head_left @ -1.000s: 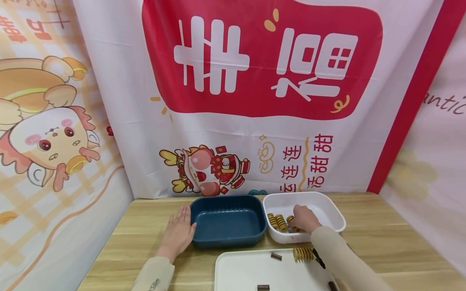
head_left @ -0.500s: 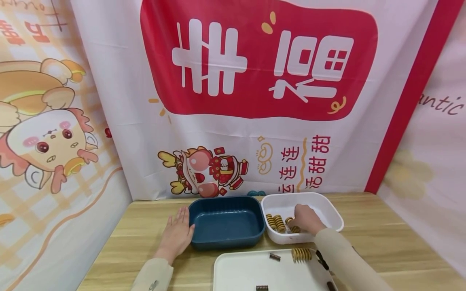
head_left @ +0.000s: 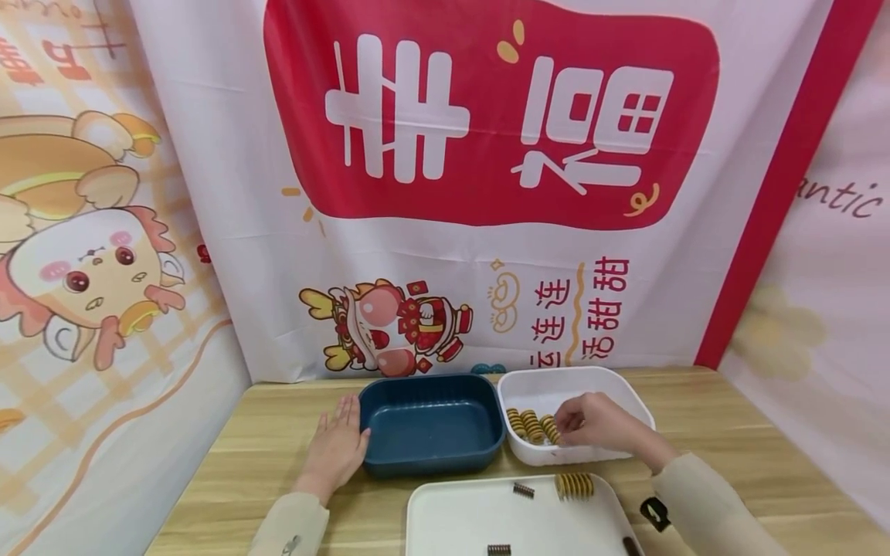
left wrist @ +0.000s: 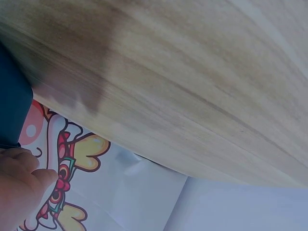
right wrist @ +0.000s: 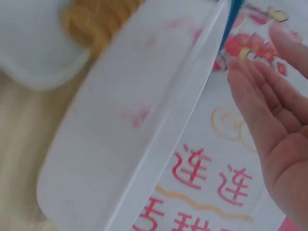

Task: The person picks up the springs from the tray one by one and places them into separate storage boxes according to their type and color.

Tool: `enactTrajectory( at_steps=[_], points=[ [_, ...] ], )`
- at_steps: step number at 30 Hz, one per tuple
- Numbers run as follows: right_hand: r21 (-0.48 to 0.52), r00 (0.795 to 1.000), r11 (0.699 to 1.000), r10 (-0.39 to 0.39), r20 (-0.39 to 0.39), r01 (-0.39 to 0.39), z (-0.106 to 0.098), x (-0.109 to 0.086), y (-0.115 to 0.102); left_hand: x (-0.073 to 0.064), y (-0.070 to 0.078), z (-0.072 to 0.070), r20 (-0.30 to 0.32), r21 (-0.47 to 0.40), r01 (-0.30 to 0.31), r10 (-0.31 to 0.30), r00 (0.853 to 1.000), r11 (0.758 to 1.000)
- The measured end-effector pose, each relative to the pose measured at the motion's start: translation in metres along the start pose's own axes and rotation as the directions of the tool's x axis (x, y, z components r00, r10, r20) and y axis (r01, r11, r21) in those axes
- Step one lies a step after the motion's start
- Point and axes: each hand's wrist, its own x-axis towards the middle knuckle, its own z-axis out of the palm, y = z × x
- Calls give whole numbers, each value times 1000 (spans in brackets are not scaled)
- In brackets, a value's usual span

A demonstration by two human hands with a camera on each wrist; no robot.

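Observation:
My left hand (head_left: 334,448) lies with straight fingers against the left wall of a dark blue plastic tub (head_left: 431,463). In the left wrist view, part of this hand (left wrist: 19,187) shows beside the tub's corner (left wrist: 12,96). My right hand (head_left: 605,425) hovers over a white tub (head_left: 549,454) that stands to the right of the blue one. Its thumb and fingers (right wrist: 250,91) are apart in the right wrist view, with nothing between them. Several yellow-and-black coil springs (head_left: 531,426) lie side by side in the white tub's left end.
In front, a white tray (head_left: 452,517) carries a large golden coil spring (head_left: 574,486), a small dark spring (head_left: 524,490) and another small spring (head_left: 499,550). A dark item (head_left: 630,547) sits by its right edge. A printed cloth (head_left: 501,239) hangs behind the wooden table (head_left: 702,432).
My right hand has let go of a coil spring in the white tub and drawn up and to the right. The left hand has stayed at the blue tub.

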Motion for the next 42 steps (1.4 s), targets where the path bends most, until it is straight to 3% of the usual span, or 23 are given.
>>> enactTrajectory(
  at_steps=[7,11,18,24,31,42],
  points=[
    [44,989,990,-138,55,136,15,-19,-11,0,-1,-1,2,-5,0,0,1000,1000],
    [-95,981,979,-176,78,183,28,-26,-13,0,-2,-1,-2,-11,-1,1,1000,1000],
    [-329,990,935,-106,96,132,42,-29,-13,-1,-2,0,-5,-7,-5,5,1000,1000],
    [-475,990,869,-107,88,136,51,-32,-5,-1,-1,0,-8,-3,-12,12,1000,1000],
    [-590,983,787,-161,83,179,65,-35,5,-1,1,-1,-15,-8,-15,15,1000,1000],
    [-610,991,781,-118,64,133,71,-37,7,-2,0,-1,-28,-9,-17,17,999,1000]
  ],
)
